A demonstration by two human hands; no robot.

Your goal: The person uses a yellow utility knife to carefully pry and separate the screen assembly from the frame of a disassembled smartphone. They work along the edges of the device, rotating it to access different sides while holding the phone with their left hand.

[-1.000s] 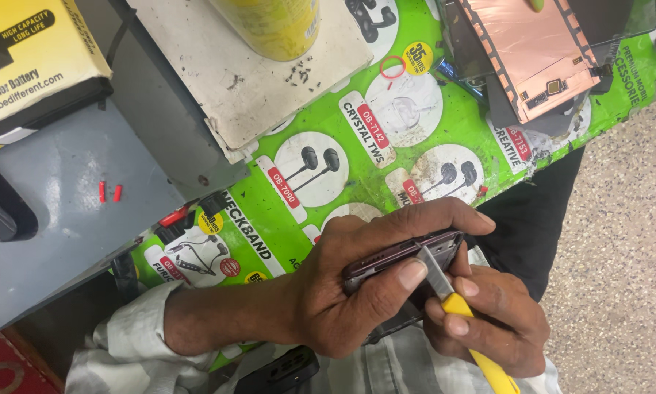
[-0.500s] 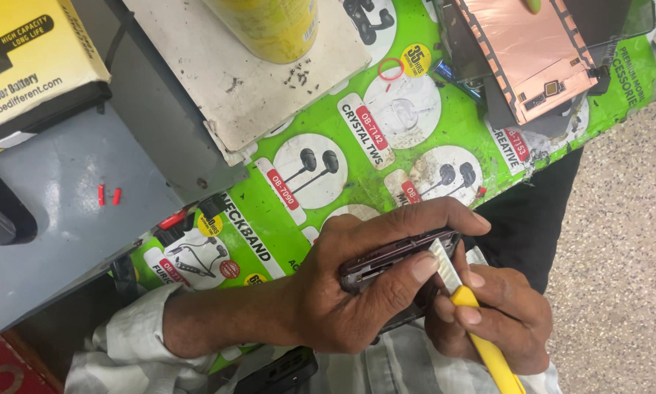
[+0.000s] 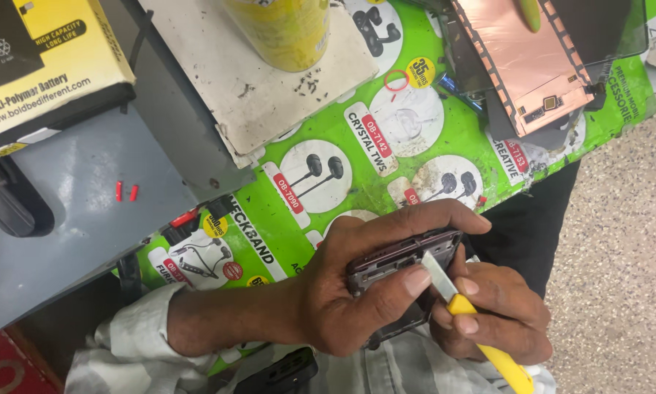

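**Prying at a phone frame over a cluttered bench**

Running off the upper left edge, a yellow box (image 3: 39,62) is cut by the frame, so only part of it shows. Below it lies a grey panel (image 3: 72,219) with two small red bits (image 3: 125,192) on it; what they are is too small to tell. At the bottom left a pale sleeve (image 3: 123,357) is cropped by the frame.

Centre top, a yellow can (image 3: 288,29) stands on a worn white board (image 3: 255,95), its upper part out of view. Both rest on a green mat (image 3: 357,182) printed with earphone pictures.

Lower centre, the left hand (image 3: 342,306) is curled tight around a dark phone frame (image 3: 404,255), thumb pressed on its near edge; the palm and fingers hide most of it. Just right of it, the right hand (image 3: 496,314) is closed on a yellow-handled blade (image 3: 474,328), whose metal tip touches the frame beside the thumb. The handle's end runs out of the bottom edge. A dark object (image 3: 280,373) near the bottom edge is too cut off to name.

Upper right, a copper-coloured screen back (image 3: 532,66) lies on the mat, partly out of frame, over other flat dark parts that are hard to make out. Speckled floor (image 3: 620,255) fills the right side.
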